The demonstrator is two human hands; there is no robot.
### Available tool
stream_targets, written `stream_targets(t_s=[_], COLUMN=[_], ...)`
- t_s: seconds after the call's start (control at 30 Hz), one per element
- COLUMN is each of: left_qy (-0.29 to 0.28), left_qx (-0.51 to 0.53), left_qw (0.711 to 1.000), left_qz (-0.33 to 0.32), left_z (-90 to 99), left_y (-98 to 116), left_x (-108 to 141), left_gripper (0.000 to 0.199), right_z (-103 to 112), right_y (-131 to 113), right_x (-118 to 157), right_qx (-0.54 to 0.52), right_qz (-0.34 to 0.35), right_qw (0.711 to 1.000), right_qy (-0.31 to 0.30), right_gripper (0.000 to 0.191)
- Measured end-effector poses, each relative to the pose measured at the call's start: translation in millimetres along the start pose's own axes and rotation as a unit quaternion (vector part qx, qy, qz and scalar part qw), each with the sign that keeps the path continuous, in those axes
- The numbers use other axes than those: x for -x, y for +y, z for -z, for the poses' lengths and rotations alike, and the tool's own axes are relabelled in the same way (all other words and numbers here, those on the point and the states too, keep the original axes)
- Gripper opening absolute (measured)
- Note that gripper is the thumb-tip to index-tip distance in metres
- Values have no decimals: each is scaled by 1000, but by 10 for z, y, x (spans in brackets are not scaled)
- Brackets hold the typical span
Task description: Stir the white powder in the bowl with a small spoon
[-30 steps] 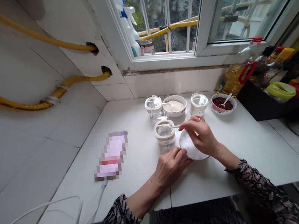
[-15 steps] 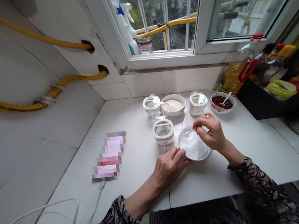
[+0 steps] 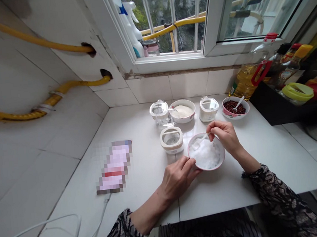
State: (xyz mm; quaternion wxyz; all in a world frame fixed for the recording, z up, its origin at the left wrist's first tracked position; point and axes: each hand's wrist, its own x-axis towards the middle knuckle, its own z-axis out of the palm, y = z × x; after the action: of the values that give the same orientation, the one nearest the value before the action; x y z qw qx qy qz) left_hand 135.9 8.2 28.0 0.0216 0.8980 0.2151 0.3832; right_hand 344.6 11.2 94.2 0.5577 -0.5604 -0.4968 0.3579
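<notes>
Now that your right hand [image 3: 224, 137] has brought the white spoon [image 3: 203, 139] from over the square jar [image 3: 172, 143], beyond your left hand [image 3: 179, 176], into the bowl [image 3: 210, 169] between them, both work together: the right pinches the handle above white granules [image 3: 207, 155], the left grips the rim.

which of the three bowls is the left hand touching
The round, pink-rimmed, white-filled bowl: the left hand touches its rim. Farther back, the cream-filled bowl and dark-red-filled bowl are untouched.

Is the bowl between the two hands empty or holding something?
Not empty: white contents spread across most of the bowl; how deep, I cannot tell.
</notes>
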Motion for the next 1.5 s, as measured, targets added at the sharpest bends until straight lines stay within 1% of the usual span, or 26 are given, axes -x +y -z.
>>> stream_targets(t_s=[0.1,0.2,0.27,0.33,0.4,0.43,0.47,0.5,0.57,0.6,0.63,0.67,0.7,0.8,0.83,0.9,1.0,1.1,1.17,1.23,1.33,1.43,1.5], left_qy=[4,7,6,4,4,2,1,2,11,16,20,21,18,7,5,2,0,0,1,2,5,5,5], left_qx=[-1,-3,-2,0,1,0,-1,-2,-5,-7,-8,-8,-7,-3,-2,-1,3,1,-3,-3,-1,3,6], left_qw=[1000,1000,1000,1000,1000,1000,1000,1000,1000,1000,1000,1000,1000,1000,1000,1000,1000,1000,1000,1000,1000,1000,1000], left_qz=[-2,-1,-1,-2,0,0,1,1,3,4,5,6,5,3,2,4,5,3,2,1,1,0,-1], left_z=[4,4,2,0,-5,-8,-12,-17,-25,-28,-29,-28,-25,-12,-8,-3,-2,2,7,9,4,-2,-4], left_y=[7,8,4,-1,-4,-5,-4,-3,1,3,5,7,8,6,4,0,-3,3,7,9,5,-3,-6], left_x=[-8,-8,-5,-1,3,5,6,7,7,6,5,3,2,4,7,13,16,6,-2,-5,1,7,7], left_gripper=[21,21,21,22,23,24,24,24,24,24,24,24,24,22,22,20,20,20,20,21,20,20,20], right_z=[12,7,-25,-90,-182,-233,-282,-326,-383,-390,-382,-358,-319,-146,-84,21,88,47,-5,-47,-56,-15,12], right_y=[12,18,6,-15,-33,-36,-35,-32,-25,-27,-34,-47,-66,-125,-138,-145,-111,-45,4,41,57,37,27], right_x=[-43,-74,-66,-27,39,74,107,135,168,174,174,169,160,123,110,86,64,64,72,80,83,73,63], right_qx=[-47,-90,-109,-105,-66,-32,24,93,219,261,284,288,281,234,228,243,272,281,282,277,258,227,204], right_qz=[-31,-46,-38,-7,54,97,155,223,348,392,420,431,430,397,385,376,382,382,366,336,277,208,169], right_qw=[998,994,993,994,996,995,987,970,910,879,858,852,856,888,894,893,883,880,886,898,925,952,964], right_qy=[18,29,33,33,28,20,14,-6,-53,-72,-81,-78,-64,7,28,47,32,-12,-43,-55,-37,0,15], right_gripper=[13,11,10,9,10,11,12,14,19,22,24,25,25,20,19,19,19,18,19,20,21,21,20])
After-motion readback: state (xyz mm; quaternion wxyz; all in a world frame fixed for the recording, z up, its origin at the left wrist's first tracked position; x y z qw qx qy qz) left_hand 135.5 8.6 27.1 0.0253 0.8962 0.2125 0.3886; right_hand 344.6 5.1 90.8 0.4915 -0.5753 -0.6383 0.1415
